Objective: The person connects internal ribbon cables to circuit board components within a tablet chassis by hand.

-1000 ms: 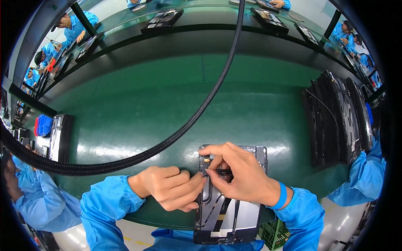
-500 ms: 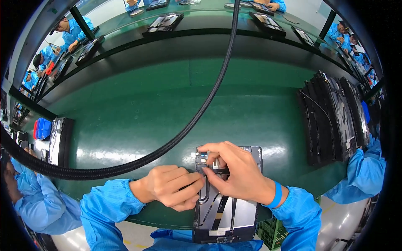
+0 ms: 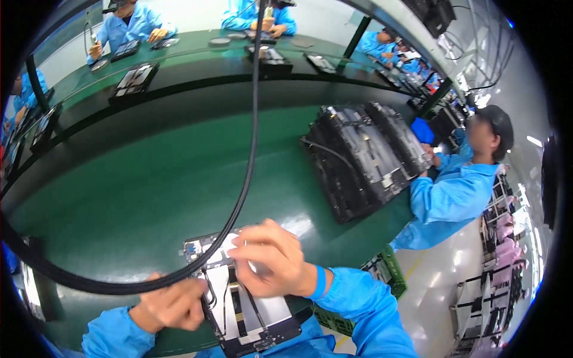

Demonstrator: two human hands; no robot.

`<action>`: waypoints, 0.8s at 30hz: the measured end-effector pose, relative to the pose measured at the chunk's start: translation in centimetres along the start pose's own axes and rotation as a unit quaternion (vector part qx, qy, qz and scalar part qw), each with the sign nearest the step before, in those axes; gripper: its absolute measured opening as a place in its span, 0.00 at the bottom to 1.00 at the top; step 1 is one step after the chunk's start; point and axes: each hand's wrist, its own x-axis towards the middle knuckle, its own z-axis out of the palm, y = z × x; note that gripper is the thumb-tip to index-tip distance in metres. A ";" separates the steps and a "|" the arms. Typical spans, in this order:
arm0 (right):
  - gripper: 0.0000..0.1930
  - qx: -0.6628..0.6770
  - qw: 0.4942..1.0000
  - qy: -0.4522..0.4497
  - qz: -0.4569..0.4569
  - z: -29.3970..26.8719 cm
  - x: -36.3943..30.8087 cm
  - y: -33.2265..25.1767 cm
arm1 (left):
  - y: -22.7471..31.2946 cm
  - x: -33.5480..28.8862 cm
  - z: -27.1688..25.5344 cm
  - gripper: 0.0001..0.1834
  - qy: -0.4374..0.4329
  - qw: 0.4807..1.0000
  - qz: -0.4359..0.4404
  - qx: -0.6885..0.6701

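An opened tablet [image 3: 274,334], with its inner boards, dark ribbon cables and pale battery panels bare, lies at the near edge of the green bench. My right hand [image 3: 274,262], a blue band on its wrist, is over its upper right part. The fingers are bent toward the thumb as in a pinch; whatever is between them is too small to make out. My left hand [image 3: 170,304] is closed beside the tablet's left edge, its fingertips near the frame. Blur and a black braided cable [image 3: 243,191] passing in front partly hide that hand.
A leaning stack of opened tablets [image 3: 364,155] stands to the right on the green bench [image 3: 149,179]. Beyond it a co-worker [image 3: 459,185] in blue works. A green crate [image 3: 397,277] is below the bench's right edge. More tablets [image 3: 134,80] lie along the raised far shelf.
The view has swung to the right, so the tablet and my hands appear farther left. My left hand has drawn back from my right hand toward the tablet's left edge.
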 end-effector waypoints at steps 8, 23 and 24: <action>0.34 -0.425 0.894 -0.090 0.109 -16.4 4.1 -1.7 | 6.9 -1.5 0.8 0.37 -0.275 0.919 0.134 -0.251; 0.24 -0.545 0.790 -0.281 -0.011 -24.0 2.5 1.9 | -15.5 1.1 1.7 0.18 0.008 0.981 -0.182 0.062; 0.23 -0.583 0.769 -0.263 -0.007 -23.4 2.4 2.3 | -17.2 1.0 1.5 0.19 0.026 0.975 -0.204 0.082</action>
